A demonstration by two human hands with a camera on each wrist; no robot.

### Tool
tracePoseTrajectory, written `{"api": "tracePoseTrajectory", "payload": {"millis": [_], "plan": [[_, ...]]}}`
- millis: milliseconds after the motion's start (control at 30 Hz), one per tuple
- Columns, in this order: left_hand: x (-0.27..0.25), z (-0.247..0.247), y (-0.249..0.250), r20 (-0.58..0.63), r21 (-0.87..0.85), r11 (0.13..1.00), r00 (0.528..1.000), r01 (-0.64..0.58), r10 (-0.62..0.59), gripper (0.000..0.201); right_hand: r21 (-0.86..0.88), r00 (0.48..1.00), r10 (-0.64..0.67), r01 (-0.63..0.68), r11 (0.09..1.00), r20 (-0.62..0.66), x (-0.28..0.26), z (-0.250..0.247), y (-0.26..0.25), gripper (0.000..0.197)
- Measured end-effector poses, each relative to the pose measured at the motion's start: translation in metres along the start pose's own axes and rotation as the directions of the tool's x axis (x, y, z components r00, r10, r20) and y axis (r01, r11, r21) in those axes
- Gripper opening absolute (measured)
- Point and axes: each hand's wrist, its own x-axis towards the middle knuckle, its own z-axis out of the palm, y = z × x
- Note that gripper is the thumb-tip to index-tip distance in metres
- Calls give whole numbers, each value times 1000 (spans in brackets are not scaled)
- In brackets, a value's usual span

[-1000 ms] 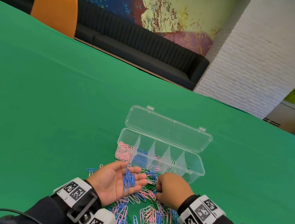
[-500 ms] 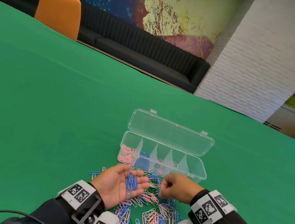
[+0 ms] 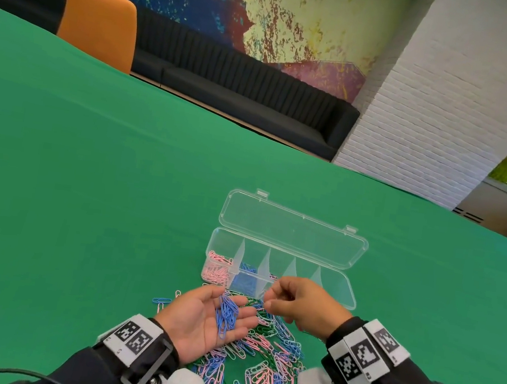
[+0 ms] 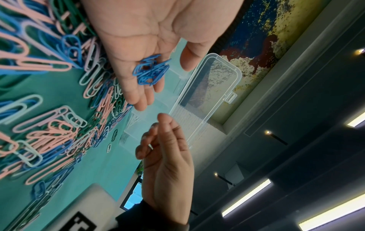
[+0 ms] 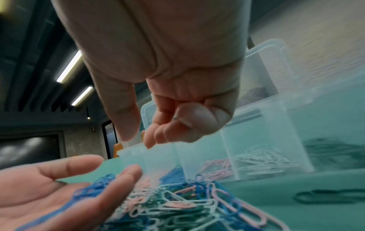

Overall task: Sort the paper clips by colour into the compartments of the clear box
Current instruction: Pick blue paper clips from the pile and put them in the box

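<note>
Hands (image 3: 256, 314) above mixed clip pile (image 3: 266, 372)

free: bare green cloth (image 3: 84, 184) left, far | blocked: clear box (image 3: 339, 288) ahead, clip pile (image 3: 266, 366) below hands

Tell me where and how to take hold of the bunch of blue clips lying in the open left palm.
Probably pinch the blue clips from above at mid-bunch, thumb and forefinger across their long sides. They lie roughly parallel along the left hand, palm up, so nothing blocks the top, and the right hand hovers beside.
</note>
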Motion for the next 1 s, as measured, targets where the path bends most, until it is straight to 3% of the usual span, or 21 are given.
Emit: {"api": "tracePoseTrajectory", "payload": {"millis": [200,400,733,833,1000], "plan": [[-2,0,0,-4,-9,1000,1000,-1,1,39,-443,996,89,-81,893,-4,-4,-3,22,13],[-10,5,1,8,16,1000,1000,18,-18,8,-495,990,122,-138,858,-65,-1,0,31,10],[-7,4,4,-30,-51,998,999,-41,39,22,-583,988,145,-147,799,-51,11,16,33,18],[-7,5,3,-10,-34,998,999,-49,49,25,-628,984,171,-161,761,-45,16,18,34,9],[-5,1,3,-16,-42,998,999,-47,46,28,-602,984,171,-170,780,-56,15,16,36,10]]}}
